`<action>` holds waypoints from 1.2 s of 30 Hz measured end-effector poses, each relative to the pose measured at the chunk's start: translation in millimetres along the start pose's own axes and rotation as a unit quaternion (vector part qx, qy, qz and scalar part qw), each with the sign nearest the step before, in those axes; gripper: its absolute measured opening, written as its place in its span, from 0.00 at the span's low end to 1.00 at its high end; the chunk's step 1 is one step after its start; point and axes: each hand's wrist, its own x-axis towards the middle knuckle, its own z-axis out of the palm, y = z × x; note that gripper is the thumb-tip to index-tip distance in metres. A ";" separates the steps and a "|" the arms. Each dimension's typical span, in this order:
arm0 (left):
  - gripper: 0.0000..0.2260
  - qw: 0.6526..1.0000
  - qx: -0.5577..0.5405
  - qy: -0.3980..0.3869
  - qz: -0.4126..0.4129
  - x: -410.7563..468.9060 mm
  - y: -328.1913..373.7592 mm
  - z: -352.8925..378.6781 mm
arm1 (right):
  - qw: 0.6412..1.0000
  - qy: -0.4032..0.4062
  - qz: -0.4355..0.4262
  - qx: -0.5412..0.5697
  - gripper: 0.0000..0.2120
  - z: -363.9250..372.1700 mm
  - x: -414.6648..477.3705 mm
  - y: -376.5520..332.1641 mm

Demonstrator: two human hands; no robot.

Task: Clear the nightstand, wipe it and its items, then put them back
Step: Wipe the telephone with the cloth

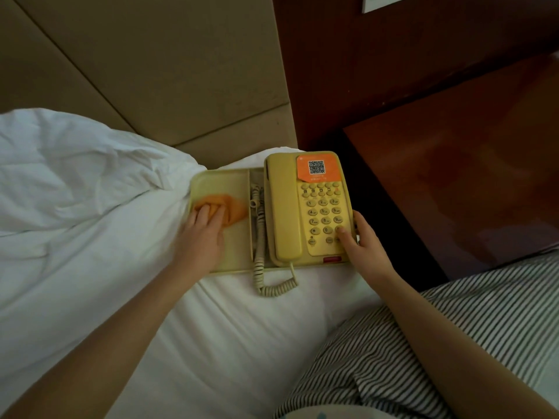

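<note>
A pale yellow telephone (305, 207) with an orange QR sticker stands in a matching yellow tray (234, 249) that lies on the white bed. My left hand (202, 237) presses an orange cloth (230, 208) onto the tray's left compartment, fingers curled over the cloth. My right hand (361, 240) grips the phone's right edge, thumb on the keypad near its lower right. The handset rests in its cradle, and its coiled cord (263, 267) runs down the tray's middle slot onto the sheet. The dark wooden nightstand (459, 189) stands to the right with a bare top.
A rumpled white pillow (75, 182) lies left of the tray. A padded beige headboard (151, 65) rises behind the bed, and dark wood panelling (393, 55) behind the nightstand. Striped clothing (423, 343) fills the lower right.
</note>
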 end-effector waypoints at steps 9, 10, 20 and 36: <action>0.11 1.000 -0.008 0.011 -0.027 0.7 27.7 -5.8 | 1.000 -0.008 0.016 0.003 0.34 -1.5 -5.8 -8.5; 0.09 1.000 -0.021 0.000 0.003 -16.5 29.9 -7.2 | 1.000 -0.008 0.014 0.000 0.34 -1.5 -6.6 -8.4; 0.17 0.998 -0.063 0.003 -0.031 35.7 1.1 -1.0 | 0.999 -0.009 0.003 -0.046 0.32 -5.6 -6.2 -2.7; 0.09 0.824 -0.500 0.135 -0.230 -14.5 -8.3 -31.7 | 0.999 -0.006 -0.044 0.006 0.15 0.1 -0.2 -7.7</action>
